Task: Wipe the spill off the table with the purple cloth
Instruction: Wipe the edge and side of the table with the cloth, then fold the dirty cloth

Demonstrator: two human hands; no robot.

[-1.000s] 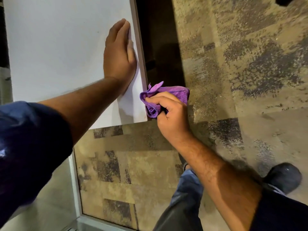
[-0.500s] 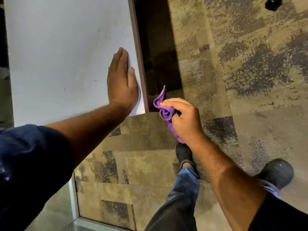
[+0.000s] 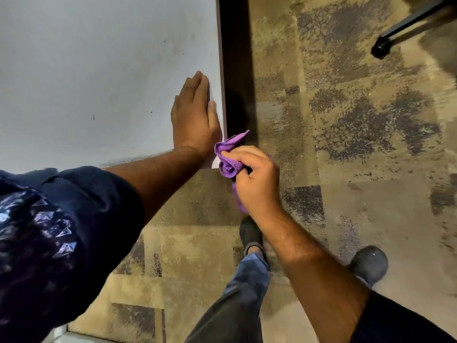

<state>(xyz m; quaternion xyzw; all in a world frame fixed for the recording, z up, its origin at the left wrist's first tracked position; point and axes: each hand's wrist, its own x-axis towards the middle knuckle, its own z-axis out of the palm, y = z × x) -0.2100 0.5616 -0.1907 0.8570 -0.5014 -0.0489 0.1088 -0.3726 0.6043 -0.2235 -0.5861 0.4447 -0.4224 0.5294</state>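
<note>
The white table (image 3: 99,70) fills the far left of what I see, and its top looks dry and plain apart from a few tiny dark specks; I cannot make out any puddle or wet sheen on it, so my guess is the wiping is mostly or wholly done, though a thin film would not show from here. Past its right edge and nearer to me is the patchy brown carpet (image 3: 346,120), with my two dark shoes on it and a black chair leg (image 3: 405,26) at the far right. My left hand (image 3: 195,120) lies flat on the table near its right edge, fingers straight and pressed together, palm down. My right hand (image 3: 252,179) is just off the near right corner of the table, fingers curled tight around the purple cloth (image 3: 228,157), which is bunched into a wad with one corner poking up toward the table edge. If anything is left, I think it is one last pass at that corner.
</note>
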